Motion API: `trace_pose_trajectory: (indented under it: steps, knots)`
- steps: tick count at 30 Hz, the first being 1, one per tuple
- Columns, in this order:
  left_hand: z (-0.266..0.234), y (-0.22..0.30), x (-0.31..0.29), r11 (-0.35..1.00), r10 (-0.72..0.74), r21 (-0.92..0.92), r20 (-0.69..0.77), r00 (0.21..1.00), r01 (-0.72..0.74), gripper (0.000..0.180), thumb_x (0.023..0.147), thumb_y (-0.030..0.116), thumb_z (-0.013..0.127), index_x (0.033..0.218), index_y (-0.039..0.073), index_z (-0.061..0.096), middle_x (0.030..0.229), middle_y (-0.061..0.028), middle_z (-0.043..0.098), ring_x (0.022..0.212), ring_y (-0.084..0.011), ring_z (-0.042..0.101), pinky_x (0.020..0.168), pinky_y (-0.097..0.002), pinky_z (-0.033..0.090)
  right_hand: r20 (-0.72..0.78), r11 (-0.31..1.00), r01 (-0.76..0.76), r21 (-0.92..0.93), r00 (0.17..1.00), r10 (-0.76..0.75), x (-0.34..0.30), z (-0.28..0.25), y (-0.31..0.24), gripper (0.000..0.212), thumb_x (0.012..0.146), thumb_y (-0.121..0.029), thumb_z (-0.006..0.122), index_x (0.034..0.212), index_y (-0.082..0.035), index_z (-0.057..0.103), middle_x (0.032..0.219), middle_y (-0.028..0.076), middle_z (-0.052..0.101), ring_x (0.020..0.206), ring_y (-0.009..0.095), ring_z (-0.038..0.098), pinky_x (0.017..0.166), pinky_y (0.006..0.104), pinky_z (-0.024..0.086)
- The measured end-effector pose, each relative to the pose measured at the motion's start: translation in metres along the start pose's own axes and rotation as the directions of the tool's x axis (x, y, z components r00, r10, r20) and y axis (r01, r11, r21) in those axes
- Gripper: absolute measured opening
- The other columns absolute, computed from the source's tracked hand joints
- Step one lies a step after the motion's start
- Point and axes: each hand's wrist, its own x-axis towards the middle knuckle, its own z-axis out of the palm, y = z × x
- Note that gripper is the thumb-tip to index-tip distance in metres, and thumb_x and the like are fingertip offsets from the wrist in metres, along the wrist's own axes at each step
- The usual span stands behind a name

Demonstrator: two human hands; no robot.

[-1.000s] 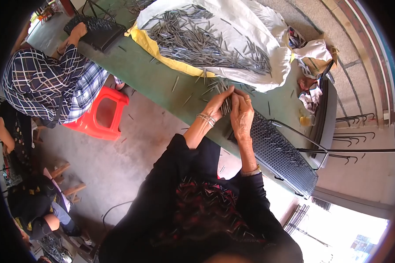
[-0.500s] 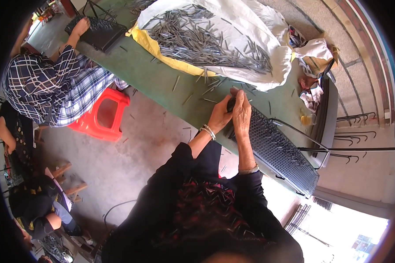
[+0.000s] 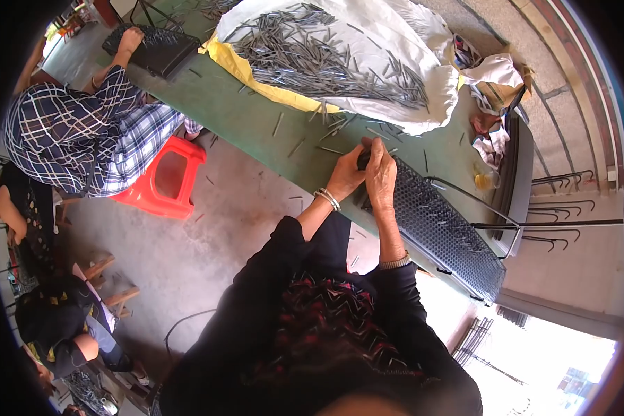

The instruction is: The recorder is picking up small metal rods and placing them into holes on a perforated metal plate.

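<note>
My left hand point(image 3: 345, 177) and my right hand point(image 3: 380, 177) are close together over the upper end of a long black panel point(image 3: 442, 225) with a dense grid of holes. My left fingers are curled beside something dark, partly hidden between the hands. The fingers of my right hand are pressed together, and what they pinch is too small to make out. Thin grey sticks stand in some of the panel's holes. Loose grey sticks point(image 3: 329, 150) lie on the green table near my left hand. Beyond them, a white sack point(image 3: 433, 114) with a yellow edge bears a large heap of such sticks.
A thin black metal frame point(image 3: 475, 201) spans the panel's right side. Cloths point(image 3: 492, 145) and a small jar point(image 3: 483, 180) lie beyond it. To the left, another person's hand point(image 3: 130, 39) rests on a similar black panel point(image 3: 163, 55). A red stool point(image 3: 161, 201) stands below the table.
My hands stay together at the panel's upper end, with only a slight shift of the fingers. The picture has moved a little. The other person's hand has barely moved.
</note>
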Motion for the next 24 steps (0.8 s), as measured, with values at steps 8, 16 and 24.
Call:
trace_pose_trajectory:
  steps: [8,16,24]
  knots:
    - [0.008,0.011,0.002,0.99,-0.005,0.14,0.073,0.997,-0.006,0.052,0.089,0.028,0.058,0.131,0.004,0.039,0.104,-0.0224,0.062,0.099,-0.0403,0.06,0.079,-0.0416,0.049,0.031,0.899,0.293,-0.326,0.954,-0.3,0.007,0.003,-0.015,0.023,0.093,-0.014,0.045,0.105,0.0,0.059,0.095,0.022,0.061,0.088,0.041,0.059,0.076,0.0468,0.048]
    - [0.01,-0.011,0.002,0.96,0.02,0.274,0.127,0.992,-0.054,0.048,0.088,0.026,0.058,0.125,-0.001,0.043,0.107,-0.0225,0.061,0.102,-0.0385,0.059,0.078,-0.0421,0.049,-0.021,0.905,0.27,-0.328,0.956,-0.293,0.007,0.003,0.004,0.028,0.098,-0.019,0.043,0.112,0.001,0.056,0.101,0.023,0.061,0.092,0.039,0.061,0.079,0.0423,0.049]
    - [0.006,0.008,0.022,0.652,-0.447,-0.693,-0.025,0.894,0.307,0.014,0.083,0.009,0.069,0.09,-0.001,0.062,0.079,-0.0097,0.064,0.073,-0.0164,0.063,0.067,-0.0313,0.054,-0.144,0.923,0.051,0.381,0.99,0.004,0.004,-0.048,-0.025,0.056,0.103,-0.042,0.034,0.123,0.006,0.053,0.113,0.018,0.063,0.108,0.027,0.06,0.099,0.0384,0.042]
